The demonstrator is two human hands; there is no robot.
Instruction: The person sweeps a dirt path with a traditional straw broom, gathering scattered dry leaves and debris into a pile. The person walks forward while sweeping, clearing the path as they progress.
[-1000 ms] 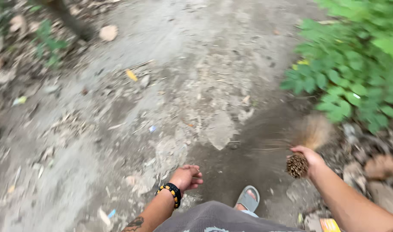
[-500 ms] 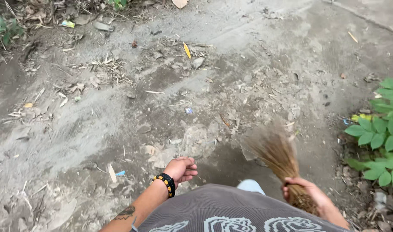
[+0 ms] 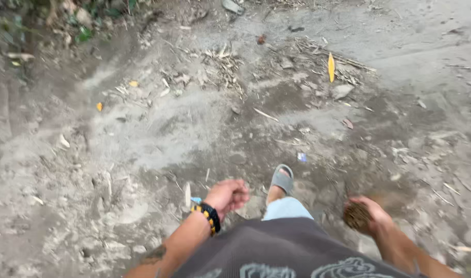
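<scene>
1. Where the view begins, at the bottom edge, a dark grey shirt [image 3: 292, 252] with pale printed shapes fills the middle, and both forearms reach out from it.
2. The right hand [image 3: 372, 216] is wrapped tight around the bound end of a broom [image 3: 357, 215] — a brown bundle of thin sticks. Its bristles point away over the ground and are blurred, so how far they spread is hard to tell.
3. The left hand [image 3: 228, 194] holds nothing; its fingers are loosely curled, hanging over the dirt. A black and yellow bead bracelet [image 3: 208, 216] sits on that wrist.
4. Between the two hands a pale blue trouser leg [image 3: 287, 208] ends in a foot wearing a grey sandal [image 3: 282, 180].
5. Just beyond the sandal lies a small bluish scrap [image 3: 301, 157] on the damp, grey dirt ground [image 3: 158, 139].
6. Farther off — a yellow leaf [image 3: 331, 67] lies among dry twigs [image 3: 225, 62], with green weeds [image 3: 86, 32] at the far left edge.
</scene>
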